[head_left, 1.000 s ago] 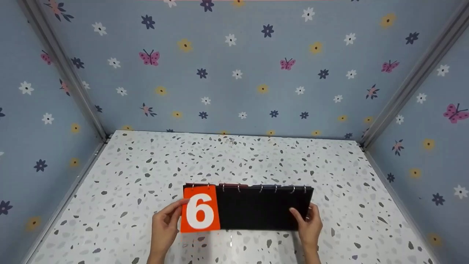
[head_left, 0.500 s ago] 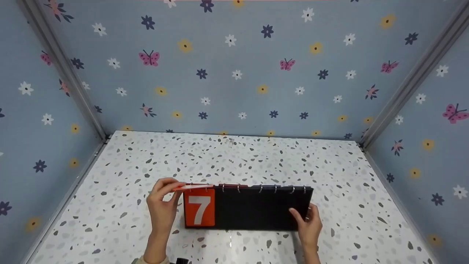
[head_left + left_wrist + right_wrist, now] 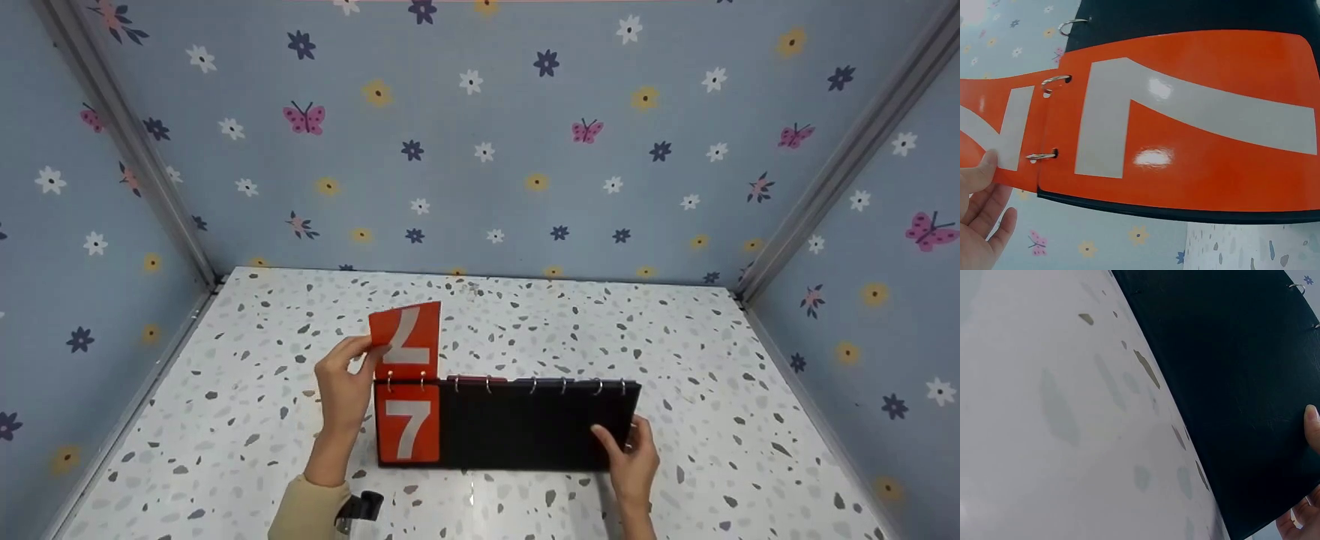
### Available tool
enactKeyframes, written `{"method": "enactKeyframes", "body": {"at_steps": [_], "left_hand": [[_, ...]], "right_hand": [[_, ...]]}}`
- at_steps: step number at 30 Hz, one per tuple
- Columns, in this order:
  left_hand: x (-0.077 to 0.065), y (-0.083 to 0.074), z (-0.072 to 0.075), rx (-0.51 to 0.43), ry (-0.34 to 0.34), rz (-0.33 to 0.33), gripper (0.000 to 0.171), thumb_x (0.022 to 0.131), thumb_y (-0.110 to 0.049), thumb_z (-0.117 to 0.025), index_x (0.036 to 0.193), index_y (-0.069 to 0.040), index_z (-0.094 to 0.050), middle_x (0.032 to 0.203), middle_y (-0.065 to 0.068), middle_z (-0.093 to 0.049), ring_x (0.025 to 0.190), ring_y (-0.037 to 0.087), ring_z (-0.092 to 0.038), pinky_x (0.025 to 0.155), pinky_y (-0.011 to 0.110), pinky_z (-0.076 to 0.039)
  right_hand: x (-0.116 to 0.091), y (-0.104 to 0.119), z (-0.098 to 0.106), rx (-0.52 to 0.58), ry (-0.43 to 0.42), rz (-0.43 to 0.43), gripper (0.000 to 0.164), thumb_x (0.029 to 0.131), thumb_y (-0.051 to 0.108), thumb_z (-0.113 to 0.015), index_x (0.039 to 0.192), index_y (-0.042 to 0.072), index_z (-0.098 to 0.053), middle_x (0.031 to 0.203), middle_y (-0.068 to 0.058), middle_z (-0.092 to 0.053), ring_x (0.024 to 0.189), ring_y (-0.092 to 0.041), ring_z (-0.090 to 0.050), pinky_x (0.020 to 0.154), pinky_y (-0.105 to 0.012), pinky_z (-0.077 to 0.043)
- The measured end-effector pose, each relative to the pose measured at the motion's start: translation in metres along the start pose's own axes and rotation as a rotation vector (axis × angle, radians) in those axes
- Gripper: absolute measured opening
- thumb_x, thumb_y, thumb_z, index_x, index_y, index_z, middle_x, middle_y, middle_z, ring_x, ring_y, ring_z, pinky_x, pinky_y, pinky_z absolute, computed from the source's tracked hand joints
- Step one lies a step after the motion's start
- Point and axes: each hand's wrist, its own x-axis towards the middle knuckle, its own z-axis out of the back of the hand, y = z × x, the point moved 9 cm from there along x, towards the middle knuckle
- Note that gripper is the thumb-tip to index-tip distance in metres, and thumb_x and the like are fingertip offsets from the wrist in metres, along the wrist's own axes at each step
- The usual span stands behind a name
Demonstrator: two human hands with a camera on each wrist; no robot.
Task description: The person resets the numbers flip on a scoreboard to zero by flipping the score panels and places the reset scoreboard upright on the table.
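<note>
A black flip scoreboard stands on the table, with metal rings along its top edge. At its left end hangs an orange card with a white 7. Above it a raised card stands up from the rings, its near face showing an upside-down 7. My left hand pinches this raised card at its left edge; in the left wrist view the thumb lies on the card's face. My right hand grips the board's right edge, thumb on the front and fingers behind.
The white speckled tabletop is bounded by blue flowered panels at the back and both sides. Grey metal posts stand at the corners. Dark red card edges show behind the board's top.
My left hand has turned the orange 6 card up over the rings, away from the board's front, uncovering the 7. The right hand has stayed at the board's right edge.
</note>
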Motion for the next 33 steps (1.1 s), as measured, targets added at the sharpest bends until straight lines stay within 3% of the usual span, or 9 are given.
{"method": "enactKeyframes", "body": {"at_steps": [8, 11, 18, 26, 33], "left_hand": [[0.005, 0.018, -0.013, 0.073, 0.025, 0.078, 0.022, 0.072, -0.001, -0.073, 0.093, 0.005, -0.067, 0.079, 0.012, -0.065, 0.071, 0.022, -0.060, 0.070, 0.034, -0.048], [0.005, 0.024, -0.019, 0.092, 0.047, 0.100, 0.022, 0.072, 0.000, -0.073, 0.093, 0.006, -0.066, 0.079, 0.014, -0.065, 0.070, 0.023, -0.060, 0.068, 0.036, -0.049], [0.002, 0.039, -0.027, 0.132, 0.118, 0.227, 0.026, 0.073, -0.002, -0.073, 0.096, 0.006, -0.066, 0.080, 0.015, -0.065, 0.070, 0.024, -0.060, 0.068, 0.037, -0.050], [-0.001, 0.044, -0.027, 0.179, 0.177, 0.304, 0.020, 0.080, -0.012, -0.069, 0.092, 0.004, -0.069, 0.083, 0.013, -0.066, 0.074, 0.022, -0.060, 0.070, 0.038, -0.050], [-0.012, 0.042, -0.021, 0.209, 0.198, 0.337, 0.020, 0.083, -0.013, -0.066, 0.096, 0.002, -0.068, 0.088, 0.013, -0.066, 0.078, 0.024, -0.057, 0.074, 0.038, -0.048]], "right_hand": [[0.001, -0.001, 0.000, -0.029, 0.003, -0.033, 0.039, 0.068, 0.015, -0.079, 0.099, 0.004, -0.057, 0.082, -0.010, -0.064, 0.069, -0.012, -0.057, 0.059, -0.015, -0.044], [0.000, 0.000, 0.000, -0.026, 0.000, -0.025, 0.039, 0.068, 0.013, -0.079, 0.099, 0.004, -0.057, 0.082, -0.010, -0.064, 0.068, -0.011, -0.056, 0.059, -0.015, -0.043], [0.001, 0.001, 0.000, 0.004, 0.004, -0.006, 0.039, 0.069, 0.014, -0.079, 0.099, 0.003, -0.057, 0.082, -0.011, -0.064, 0.068, -0.010, -0.057, 0.059, -0.014, -0.045], [-0.001, 0.005, 0.002, 0.022, -0.003, 0.033, 0.038, 0.069, 0.011, -0.079, 0.098, 0.001, -0.057, 0.080, -0.011, -0.064, 0.068, -0.008, -0.057, 0.059, -0.014, -0.045], [-0.001, 0.004, 0.001, 0.024, -0.007, 0.045, 0.037, 0.068, 0.006, -0.078, 0.098, -0.001, -0.057, 0.080, -0.014, -0.064, 0.067, -0.011, -0.057, 0.057, -0.015, -0.045]]}}
